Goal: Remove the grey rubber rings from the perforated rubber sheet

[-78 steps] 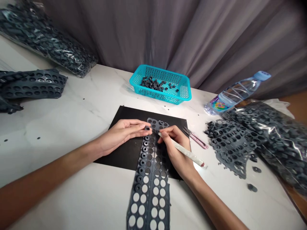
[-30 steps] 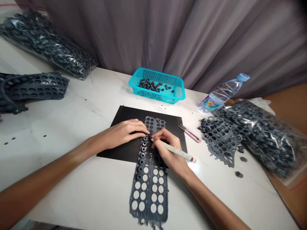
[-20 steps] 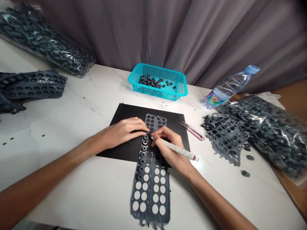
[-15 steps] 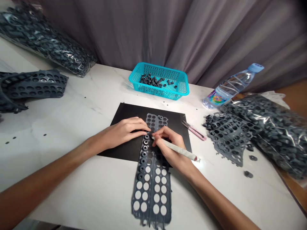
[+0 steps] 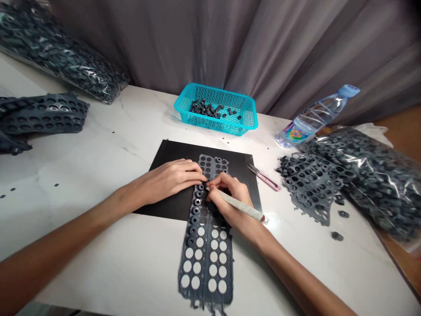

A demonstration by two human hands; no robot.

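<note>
A long grey rubber strip (image 5: 207, 259) full of round holes lies across a black mat (image 5: 171, 153) on the white table. Small rubber rings still sit in its left column near my hands. My left hand (image 5: 171, 177) lies on the mat with its fingers together, fingertips pressing the strip's left edge. My right hand (image 5: 230, 199) grips a pale wrapped tool (image 5: 241, 206) like a pen, its tip down on the strip beside the left fingertips.
A teal basket (image 5: 250, 120) with loose black rings stands behind the mat. Pink snips (image 5: 265, 177) lie right of it. Punched strips (image 5: 309, 184), a bagged stack (image 5: 371, 175) and a water bottle (image 5: 315, 116) crowd the right. More strips (image 5: 42, 114) and a bag (image 5: 62, 61) lie left.
The tool tip has moved down and left along the strip, from the upper rows to the left column. My left hand has stayed on the strip's edge. The view has shifted slightly.
</note>
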